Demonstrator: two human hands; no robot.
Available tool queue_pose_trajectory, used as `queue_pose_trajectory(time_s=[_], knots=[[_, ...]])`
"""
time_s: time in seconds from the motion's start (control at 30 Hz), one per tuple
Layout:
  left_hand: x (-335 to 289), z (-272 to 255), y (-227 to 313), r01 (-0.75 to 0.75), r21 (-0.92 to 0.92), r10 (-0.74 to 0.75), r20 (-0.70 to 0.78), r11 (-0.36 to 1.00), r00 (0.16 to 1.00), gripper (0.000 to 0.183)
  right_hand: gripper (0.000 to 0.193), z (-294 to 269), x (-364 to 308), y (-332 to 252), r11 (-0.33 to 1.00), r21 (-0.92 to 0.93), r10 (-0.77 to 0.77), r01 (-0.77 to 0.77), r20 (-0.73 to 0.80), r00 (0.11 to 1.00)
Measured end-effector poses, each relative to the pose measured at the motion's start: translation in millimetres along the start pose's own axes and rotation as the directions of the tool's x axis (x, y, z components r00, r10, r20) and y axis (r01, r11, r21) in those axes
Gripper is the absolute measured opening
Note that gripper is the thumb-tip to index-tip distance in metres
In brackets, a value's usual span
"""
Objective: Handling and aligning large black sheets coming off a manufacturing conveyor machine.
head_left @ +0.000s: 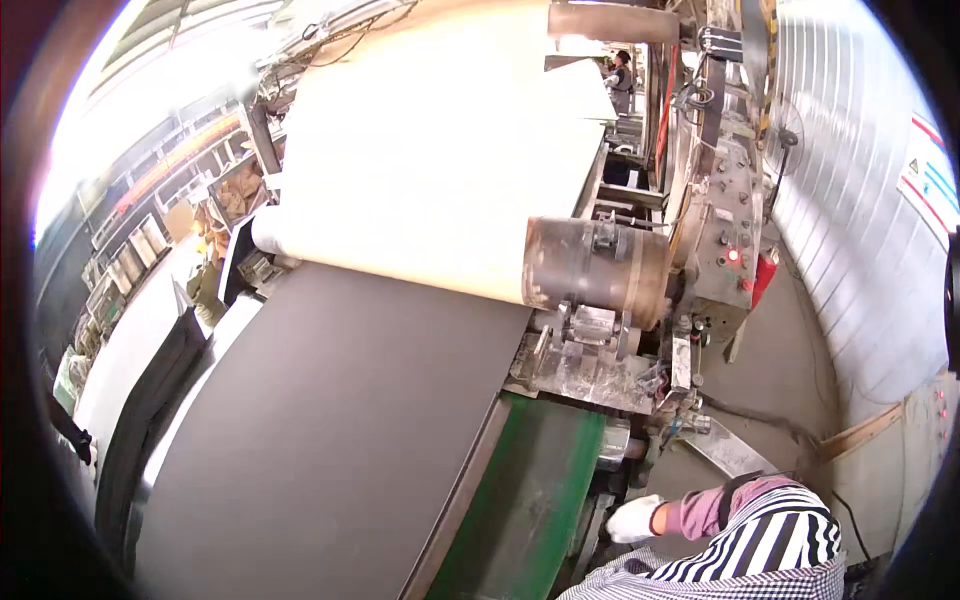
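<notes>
The right hand (634,519), in a white glove, lies at the lower right of the frame, its forearm in a purple cuff (694,514) and a striped sleeve (775,530); its fingers are too indistinct to tell whether they grasp or merely rest. Nearest them, just to the left, is a dark rail (598,520) at lower centre-right. Beyond it runs a green belt (535,480), then a broad dark sheet (340,420) filling the lower left and centre. Above, a pale sheet (430,150) spans the upper centre, with a worn metal roller (595,265) at its right. Right of the roller stands a control box (720,235) with a lit red button (733,255). At the far right, the wall (840,170) bears a sign (930,178) with red and blue bands and a warning triangle; its lettering is too small to read.
</notes>
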State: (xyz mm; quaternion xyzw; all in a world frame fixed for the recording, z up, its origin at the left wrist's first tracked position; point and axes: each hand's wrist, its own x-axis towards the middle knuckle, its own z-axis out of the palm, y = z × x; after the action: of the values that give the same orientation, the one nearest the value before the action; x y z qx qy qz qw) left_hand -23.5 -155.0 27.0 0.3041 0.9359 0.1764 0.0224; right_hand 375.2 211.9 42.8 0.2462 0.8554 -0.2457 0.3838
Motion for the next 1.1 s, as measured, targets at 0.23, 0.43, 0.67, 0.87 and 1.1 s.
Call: queue_pose_trajectory(time_s=[0.23,0.43,0.67,0.87,1.1], knots=[[40.4,58.7,76.4,-0.174,0.004,0.174,-0.077,0.985,0.982,0.066,0.04,170.0,-1.7,68.6,0.971,-0.036,0.236,-0.236,0.295,0.926],[19.1,88.0,16.4,-0.156,0.2,0.177,-0.094,0.967,0.98,0.051,0.048,188.6,23.6,73.8,0.94,0.201,0.226,-0.277,0.242,0.944],[-61.4,2.1,-166.4,0.411,0.573,-0.344,-0.228,0.709,0.911,0.06,0.054,169.3,16.5,60.8,0.924,0.222,0.284,-0.312,0.147,0.947],[-54.6,1.8,-144.8,0.199,0.055,-0.19,-0.144,0.978,0.971,0.044,0.038,136.6,6.3,39.3,0.965,-0.06,0.262,-0.257,0.116,0.958],[-19.7,44.3,-39.7,0.1,0.126,-0.071,-0.216,0.987,0.974,0.039,0.036,148.7,-2.8,62.3,0.944,-0.102,0.329,-0.313,0.253,0.91]])
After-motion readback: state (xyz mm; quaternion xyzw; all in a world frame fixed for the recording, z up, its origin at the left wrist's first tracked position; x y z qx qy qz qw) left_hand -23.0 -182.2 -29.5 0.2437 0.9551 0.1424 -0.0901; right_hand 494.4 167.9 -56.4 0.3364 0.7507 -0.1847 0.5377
